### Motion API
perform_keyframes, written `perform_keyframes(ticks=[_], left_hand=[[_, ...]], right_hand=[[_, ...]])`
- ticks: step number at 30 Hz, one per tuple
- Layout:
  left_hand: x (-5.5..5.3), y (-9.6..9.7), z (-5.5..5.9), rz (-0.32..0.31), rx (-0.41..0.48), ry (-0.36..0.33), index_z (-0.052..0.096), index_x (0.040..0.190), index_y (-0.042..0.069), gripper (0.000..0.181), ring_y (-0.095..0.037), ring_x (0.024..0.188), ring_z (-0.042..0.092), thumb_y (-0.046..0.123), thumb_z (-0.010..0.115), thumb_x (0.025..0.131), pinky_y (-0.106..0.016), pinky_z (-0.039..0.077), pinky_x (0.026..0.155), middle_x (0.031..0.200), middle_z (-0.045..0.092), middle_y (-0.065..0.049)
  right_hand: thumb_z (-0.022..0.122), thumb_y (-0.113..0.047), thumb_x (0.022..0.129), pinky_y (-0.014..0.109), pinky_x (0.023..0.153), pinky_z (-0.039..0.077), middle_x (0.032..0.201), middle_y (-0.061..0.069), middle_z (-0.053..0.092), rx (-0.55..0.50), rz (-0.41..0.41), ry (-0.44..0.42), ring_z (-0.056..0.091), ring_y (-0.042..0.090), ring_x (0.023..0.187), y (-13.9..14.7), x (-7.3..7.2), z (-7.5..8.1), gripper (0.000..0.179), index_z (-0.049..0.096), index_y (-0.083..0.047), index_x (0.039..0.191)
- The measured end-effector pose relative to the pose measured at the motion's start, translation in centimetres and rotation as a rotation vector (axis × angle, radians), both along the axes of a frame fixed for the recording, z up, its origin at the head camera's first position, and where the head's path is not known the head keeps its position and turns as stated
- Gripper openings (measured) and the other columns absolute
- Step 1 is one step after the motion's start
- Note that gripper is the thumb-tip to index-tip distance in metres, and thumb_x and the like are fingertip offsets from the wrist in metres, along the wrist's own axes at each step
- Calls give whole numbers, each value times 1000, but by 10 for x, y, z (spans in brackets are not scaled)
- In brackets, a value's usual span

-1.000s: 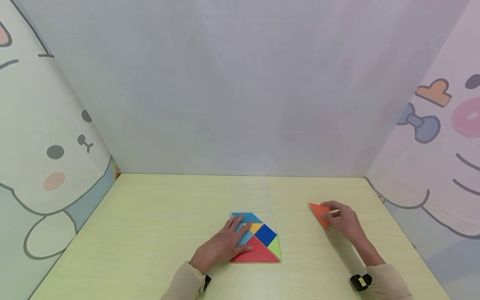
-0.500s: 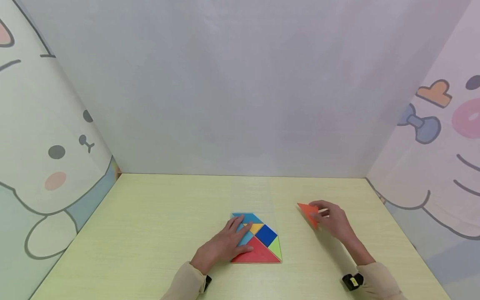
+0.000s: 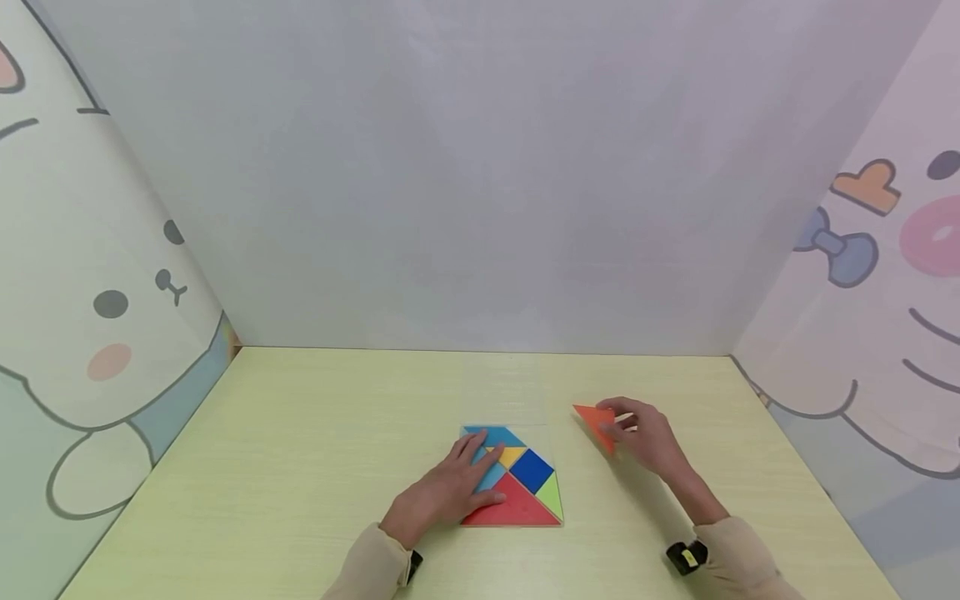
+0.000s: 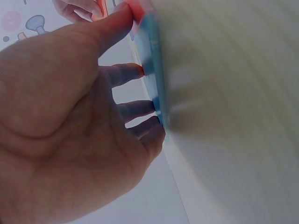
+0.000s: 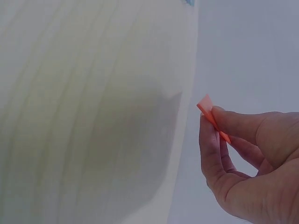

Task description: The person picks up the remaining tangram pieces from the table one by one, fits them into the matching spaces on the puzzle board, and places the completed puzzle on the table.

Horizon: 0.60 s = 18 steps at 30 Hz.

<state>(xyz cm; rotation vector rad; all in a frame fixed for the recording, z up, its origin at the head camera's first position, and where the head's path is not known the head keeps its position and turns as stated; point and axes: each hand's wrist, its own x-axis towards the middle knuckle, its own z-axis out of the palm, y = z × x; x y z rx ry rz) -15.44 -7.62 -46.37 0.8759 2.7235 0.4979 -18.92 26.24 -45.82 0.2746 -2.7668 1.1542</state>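
Spread over the left part of a tangram lies my left hand (image 3: 450, 486), fingertips touching the pieces. The tangram shows a large red triangle (image 3: 519, 507), a dark blue square (image 3: 532, 472), a small green triangle (image 3: 551, 497), a small yellow triangle (image 3: 512, 455) and blue pieces (image 3: 495, 436) partly hidden by the fingers. To the right, above the table, my right hand (image 3: 648, 437) pinches an orange triangle (image 3: 596, 422) between thumb and fingers. In the right wrist view the orange triangle (image 5: 213, 119) appears nearly edge-on, its shadow cast on the table.
A clear, see-through sheet (image 3: 501, 392) lies flat on the pale wooden table (image 3: 322, 433) behind the tangram. A plain light wall (image 3: 480, 183) closes the back, and cartoon-printed panels (image 3: 90, 250) stand at both sides.
My right hand has moved left with the orange triangle, closer to the tangram. The left hand and the pieces under it have stayed in place.
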Motion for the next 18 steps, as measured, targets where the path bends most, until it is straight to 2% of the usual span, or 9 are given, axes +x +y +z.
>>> perform_keyframes(ticks=[18], left_hand=[[0, 0, 1, -3, -19, 7, 37, 160, 14, 72, -35, 149, 27, 49, 60, 102, -48, 49, 107, 164, 27, -15]], right_hand=[[75, 0, 91, 29, 69, 59, 111, 15, 70, -8, 51, -29, 71, 27, 88, -31, -7, -1, 28, 73, -4, 119]])
